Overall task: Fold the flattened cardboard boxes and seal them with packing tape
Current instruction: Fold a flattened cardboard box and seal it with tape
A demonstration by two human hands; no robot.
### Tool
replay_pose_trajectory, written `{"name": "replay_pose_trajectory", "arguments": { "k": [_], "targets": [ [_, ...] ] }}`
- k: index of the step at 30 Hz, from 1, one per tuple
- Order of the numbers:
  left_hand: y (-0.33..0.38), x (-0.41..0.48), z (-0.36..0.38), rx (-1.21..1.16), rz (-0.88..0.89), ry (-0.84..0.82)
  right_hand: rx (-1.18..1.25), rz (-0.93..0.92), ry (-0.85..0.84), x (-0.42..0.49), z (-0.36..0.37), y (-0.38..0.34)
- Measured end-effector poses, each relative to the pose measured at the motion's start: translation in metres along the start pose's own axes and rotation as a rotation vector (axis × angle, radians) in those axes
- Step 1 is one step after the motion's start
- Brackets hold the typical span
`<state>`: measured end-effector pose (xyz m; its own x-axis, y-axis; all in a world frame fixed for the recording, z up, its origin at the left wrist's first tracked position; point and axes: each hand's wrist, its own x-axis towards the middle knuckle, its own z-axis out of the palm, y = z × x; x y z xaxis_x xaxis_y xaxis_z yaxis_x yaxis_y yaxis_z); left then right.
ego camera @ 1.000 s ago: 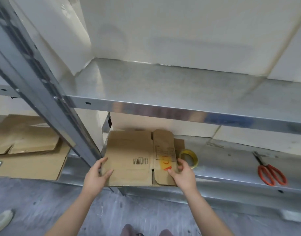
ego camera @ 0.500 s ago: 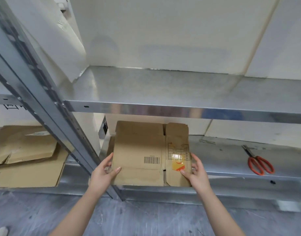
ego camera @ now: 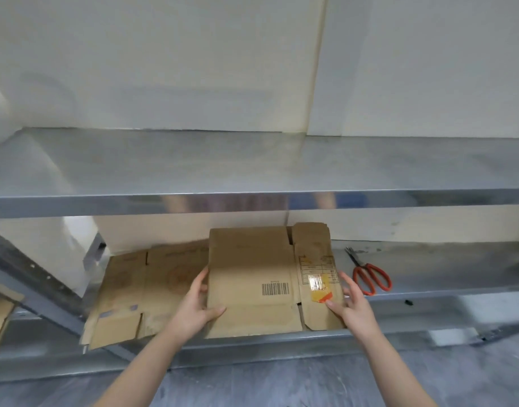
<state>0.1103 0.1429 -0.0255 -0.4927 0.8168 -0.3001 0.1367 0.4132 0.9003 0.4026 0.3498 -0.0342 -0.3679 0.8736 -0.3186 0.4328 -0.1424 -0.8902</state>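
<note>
1. A flattened box is held at the front of the lower shelf, gripped by both side edges, likely to keep it flat.
2. The left hand clamps one edge, thumb on top; the right hand pinches the other, fingers spread.
3. Scissors lie just beside it.

The left hand grips the box by its left edge; the right hand pinches its right edge. Scissors lie just right of the right hand, and cardboard lies left of the left hand.

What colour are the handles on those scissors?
Orange-red. The scissors show best in the head view.
</note>
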Motion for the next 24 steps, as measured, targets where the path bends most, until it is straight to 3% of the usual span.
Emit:
{"name": "replay_pose_trajectory", "arguments": {
  "k": [10, 15, 21, 24],
  "targets": [
    [0.063, 0.028, 0.126, -0.123, -0.077, 0.104, -0.012, -0.025, -0.100, 0.053, -0.118, 0.017],
    [0.080, 0.027, 0.157, -0.170, -0.053, 0.138, 0.051, -0.069, -0.161, 0.066, -0.125, 0.015],
    [0.085, 0.018, 0.173, -0.154, -0.059, 0.211, -0.202, -0.115, -0.209, 0.063, -0.116, 0.010],
    [0.086, 0.010, 0.182, -0.121, -0.059, 0.220, -0.131, -0.100, -0.301, 0.056, -0.109, 0.009]
  ]
}}
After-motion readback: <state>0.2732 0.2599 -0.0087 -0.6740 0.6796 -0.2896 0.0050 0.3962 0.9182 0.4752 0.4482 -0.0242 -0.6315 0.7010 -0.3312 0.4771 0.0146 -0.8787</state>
